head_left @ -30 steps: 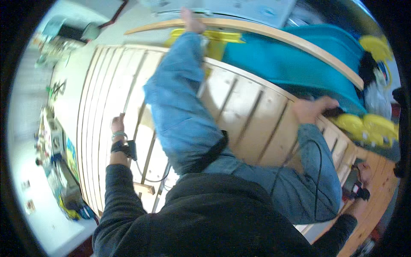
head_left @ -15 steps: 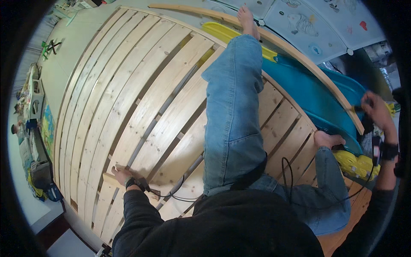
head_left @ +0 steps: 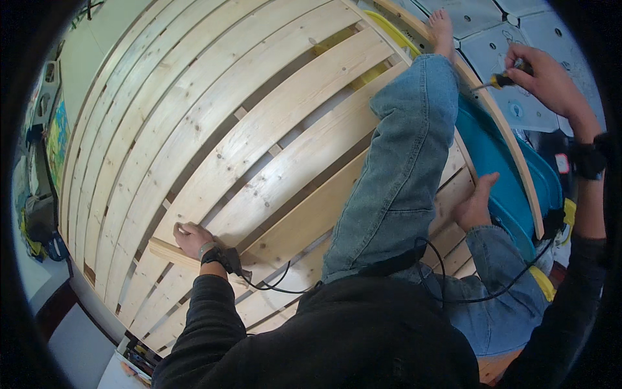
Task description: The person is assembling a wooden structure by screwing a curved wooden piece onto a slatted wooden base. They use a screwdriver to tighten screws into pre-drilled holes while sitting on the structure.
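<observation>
Screwdriver (head_left: 502, 80), yellow-and-black handle, thin metal shaft pointing left, held far right in the closed right hand (head_left: 547, 81). Left hand (head_left: 190, 237) rests fingers-curled on a loose pale wooden slat (head_left: 170, 252), near left, atop the slatted wooden frame (head_left: 259, 129).

A home room — likely a bedroom: a wooden slatted bed base (head_left: 246, 149) fills the centre, grey foam floor tiles (head_left: 518, 39) at one o'clock, cluttered belongings (head_left: 39, 220) at nine o'clock.

The left hand (head_left: 189, 237) rests on a loose slat (head_left: 170, 252) lying across the slatted bed frame (head_left: 214, 123) at near left. The right hand (head_left: 547, 81) holds a screwdriver (head_left: 497, 82) at far right, beyond the frame's rail (head_left: 502, 133). The person's legs (head_left: 405, 175) lie on the slats between them.
</observation>
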`<state>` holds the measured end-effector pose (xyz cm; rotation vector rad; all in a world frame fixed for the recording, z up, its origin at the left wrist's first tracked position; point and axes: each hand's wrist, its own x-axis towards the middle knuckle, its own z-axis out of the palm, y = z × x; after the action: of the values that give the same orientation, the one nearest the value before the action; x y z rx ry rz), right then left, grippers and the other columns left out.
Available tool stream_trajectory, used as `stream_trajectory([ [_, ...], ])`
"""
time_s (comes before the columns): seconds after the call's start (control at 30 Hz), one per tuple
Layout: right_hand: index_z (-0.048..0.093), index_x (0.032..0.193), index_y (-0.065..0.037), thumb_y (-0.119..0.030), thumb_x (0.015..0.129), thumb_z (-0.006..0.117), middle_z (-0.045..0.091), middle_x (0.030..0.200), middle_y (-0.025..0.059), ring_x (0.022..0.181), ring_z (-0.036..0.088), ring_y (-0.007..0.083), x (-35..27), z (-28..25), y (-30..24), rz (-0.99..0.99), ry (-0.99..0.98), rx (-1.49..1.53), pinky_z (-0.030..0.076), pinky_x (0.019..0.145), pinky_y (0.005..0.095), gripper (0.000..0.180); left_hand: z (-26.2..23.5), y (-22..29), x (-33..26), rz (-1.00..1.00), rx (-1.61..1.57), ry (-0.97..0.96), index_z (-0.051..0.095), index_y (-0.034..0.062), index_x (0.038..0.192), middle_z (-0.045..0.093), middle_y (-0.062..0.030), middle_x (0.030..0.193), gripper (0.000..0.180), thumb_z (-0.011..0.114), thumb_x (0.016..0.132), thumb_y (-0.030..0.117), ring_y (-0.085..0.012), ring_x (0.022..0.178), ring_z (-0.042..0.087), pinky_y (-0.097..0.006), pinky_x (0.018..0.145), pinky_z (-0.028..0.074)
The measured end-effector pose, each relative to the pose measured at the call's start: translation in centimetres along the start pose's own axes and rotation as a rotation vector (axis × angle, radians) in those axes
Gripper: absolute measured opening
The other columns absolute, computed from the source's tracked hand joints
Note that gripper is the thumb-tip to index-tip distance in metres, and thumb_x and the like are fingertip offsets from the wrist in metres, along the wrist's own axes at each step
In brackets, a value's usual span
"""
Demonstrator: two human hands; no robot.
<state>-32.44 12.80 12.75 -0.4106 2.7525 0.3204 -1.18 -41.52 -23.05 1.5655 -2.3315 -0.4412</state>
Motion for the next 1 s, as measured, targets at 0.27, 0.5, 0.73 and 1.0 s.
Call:
stream_trajectory([
  [0.27, 0.059, 0.095, -0.009, -0.028, 0.088, 0.054, 0.058, 0.079, 0.0053, 0.070, 0.054, 0.0166, 9.8, 0.3, -4.3, -0.178, -0.005, 0.015, 0.043, 0.065, 0.0315, 0.021, 0.4, -0.6, 0.1, -0.019, -0.080, -0.033, 0.052, -0.0022, 0.122, 0.059, -0.0214, 0.107, 0.043, 0.045, 0.089, 0.026, -0.0300, 0.090, 0.061, -0.039, 0.082, 0.046],
  [0.5, 0.066, 0.087, -0.008, -0.028, 0.075, 0.062, 0.067, 0.082, 0.0145, 0.077, 0.063, 0.0307, 18.1, -3.7, -6.5, -0.128, 0.022, -0.054, 0.049, 0.069, 0.0396, 0.024, -0.1, 0.7, 0.0, -0.052, 0.014, -0.010, 0.054, -0.0025, 0.120, 0.059, -0.0207, 0.105, 0.042, 0.046, 0.089, 0.025, -0.0307, 0.091, 0.059, -0.038, 0.082, 0.046],
  [0.73, 0.070, 0.087, -0.007, -0.028, 0.074, 0.061, 0.068, 0.083, 0.0173, 0.079, 0.064, 0.0335, 23.4, -10.0, -8.9, -0.087, 0.170, -0.146, 0.050, 0.073, 0.0421, 0.026, -0.6, 1.1, 0.3, -0.189, -0.092, -0.103, 0.055, -0.0010, 0.119, 0.060, -0.0201, 0.106, 0.041, 0.046, 0.089, 0.026, -0.0335, 0.095, 0.059, -0.039, 0.087, 0.045],
  [1.0, 0.070, 0.089, -0.007, -0.028, 0.072, 0.061, 0.067, 0.087, 0.0174, 0.084, 0.064, 0.0333, 17.5, -16.7, -11.2, 0.005, 0.331, -0.098, 0.050, 0.075, 0.0407, 0.028, -0.7, 0.7, 0.3, -0.017, 0.078, -0.022, 0.059, 0.0039, 0.116, 0.062, -0.0203, 0.101, 0.038, 0.043, 0.092, 0.029, -0.0370, 0.095, 0.057, -0.045, 0.082, 0.044],
])
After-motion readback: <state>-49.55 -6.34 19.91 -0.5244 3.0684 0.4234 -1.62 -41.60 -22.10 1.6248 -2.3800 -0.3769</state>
